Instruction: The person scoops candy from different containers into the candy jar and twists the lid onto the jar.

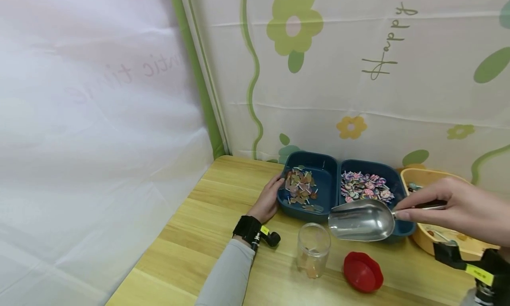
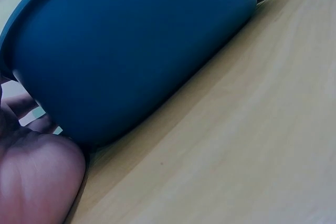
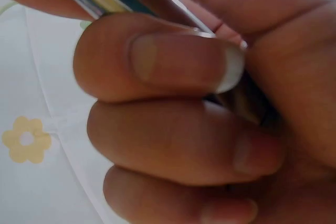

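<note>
My left hand (image 1: pixel 271 199) holds the left side of a dark blue bin (image 1: pixel 329 188), fingertips at its rim; in the left wrist view the palm (image 2: pixel 39 182) lies beside the bin's wall (image 2: pixel 131 51). Small brownish translucent pieces on white sticks (image 1: pixel 299 186) lie in that bin. My right hand (image 1: pixel 458 206) grips the handle of a metal scoop (image 1: pixel 361 220), with fingers (image 3: pixel 178 64) curled round it in the right wrist view. The scoop hangs in front of a second blue bin (image 1: pixel 398 182) of miniature swirl lollipops (image 1: pixel 366 185). Its bowl appears empty.
A clear jar (image 1: pixel 314 239) with some orange-brown pieces low inside stands before the bins. To its right sits a red scalloped dish (image 1: pixel 362 272). A yellow bin (image 1: pixel 426 173) with small items is partly behind my right hand. A patterned curtain (image 1: pixel 311 89) hangs behind the table.
</note>
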Action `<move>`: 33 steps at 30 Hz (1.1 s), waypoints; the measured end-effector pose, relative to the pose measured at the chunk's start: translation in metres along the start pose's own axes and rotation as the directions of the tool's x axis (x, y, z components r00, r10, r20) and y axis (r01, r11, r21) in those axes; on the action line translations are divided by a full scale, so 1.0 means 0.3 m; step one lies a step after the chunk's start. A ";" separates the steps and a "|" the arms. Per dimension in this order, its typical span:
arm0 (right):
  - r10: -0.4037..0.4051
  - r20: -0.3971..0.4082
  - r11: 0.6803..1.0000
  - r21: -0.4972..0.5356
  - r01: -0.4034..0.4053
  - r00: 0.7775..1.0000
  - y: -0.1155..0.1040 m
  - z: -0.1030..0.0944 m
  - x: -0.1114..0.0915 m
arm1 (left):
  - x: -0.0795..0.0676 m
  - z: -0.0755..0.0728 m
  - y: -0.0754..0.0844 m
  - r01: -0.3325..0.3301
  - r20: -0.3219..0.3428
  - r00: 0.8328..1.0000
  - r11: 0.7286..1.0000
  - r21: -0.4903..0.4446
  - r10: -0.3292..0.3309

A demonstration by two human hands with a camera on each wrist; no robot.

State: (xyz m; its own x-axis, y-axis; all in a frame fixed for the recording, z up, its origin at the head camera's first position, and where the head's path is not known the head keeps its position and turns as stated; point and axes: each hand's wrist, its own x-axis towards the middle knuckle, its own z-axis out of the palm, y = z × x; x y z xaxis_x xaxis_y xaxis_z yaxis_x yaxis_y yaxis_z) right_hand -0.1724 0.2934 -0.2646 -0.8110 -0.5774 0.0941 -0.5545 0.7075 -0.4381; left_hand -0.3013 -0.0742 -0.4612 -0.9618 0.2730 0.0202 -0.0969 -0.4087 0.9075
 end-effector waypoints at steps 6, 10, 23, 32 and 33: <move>0.107 0.018 0.994 -0.033 -0.106 0.994 -0.008 -0.004 0.019 | 0.006 -0.005 -0.005 -0.008 0.004 1.000 1.000 -0.003 0.008; 0.169 0.019 0.983 -0.072 -0.168 0.985 -0.002 -0.002 0.057 | 0.009 -0.009 -0.007 -0.013 0.009 1.000 1.000 -0.008 0.013; 0.027 0.042 1.000 -0.007 -0.027 0.999 0.009 0.127 0.272 | 0.008 -0.008 -0.001 -0.010 -0.009 1.000 1.000 -0.016 0.010; 0.046 0.035 0.999 -0.029 -0.045 0.998 -0.011 0.373 0.451 | 0.003 -0.003 0.001 0.003 -0.004 1.000 1.000 -0.019 -0.003; 0.055 0.031 0.998 -0.006 -0.055 0.998 -0.009 0.388 0.458 | 0.001 -0.002 0.002 0.001 -0.003 1.000 1.000 -0.022 -0.001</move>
State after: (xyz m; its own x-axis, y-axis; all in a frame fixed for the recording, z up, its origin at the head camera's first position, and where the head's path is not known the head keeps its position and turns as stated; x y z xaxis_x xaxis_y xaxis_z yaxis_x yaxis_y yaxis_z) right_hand -0.2606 0.1647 -0.3545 -0.8343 -0.5497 0.0416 -0.5100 0.7408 -0.4371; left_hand -0.3019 -0.0748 -0.4610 -0.9624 0.2709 0.0186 -0.1031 -0.4279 0.8979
